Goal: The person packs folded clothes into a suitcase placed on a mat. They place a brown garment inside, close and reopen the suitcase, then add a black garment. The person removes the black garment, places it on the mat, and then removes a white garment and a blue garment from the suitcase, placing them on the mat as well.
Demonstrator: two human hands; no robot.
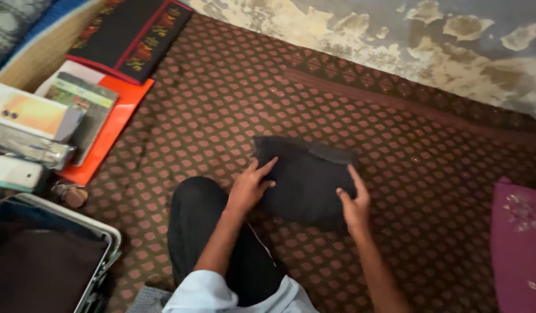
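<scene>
A person seated on the floor pressed both hands onto a folded dark cloth (305, 182) that lay on a patterned brown carpet (221, 104), just ahead of a bent knee in dark trousers (192, 220). The left hand (249, 186) lay flat on the cloth's left edge, fingers (266, 167) spread and released, gripping nothing. The right hand (356, 204) curled over the right edge, thumb on top; whether its fingers pinched the fabric could not be told, since they disappeared beneath it.

The fold looked loose, and a strip at the upper right corner (331, 154) stood out lighter than the rest; a careless tug from either side could have pulled the layers askew or dragged the bundle across the carpet.

At the left, an orange folder (114, 124) carried books and small boxes (30, 113), near a black embroidered cloth (134, 37). An open case (102, 232) was cut off at the lower left, and a purple item (520, 243) at the right edge. The cloth's kind was hard to make out in the dim, blurred light.
</scene>
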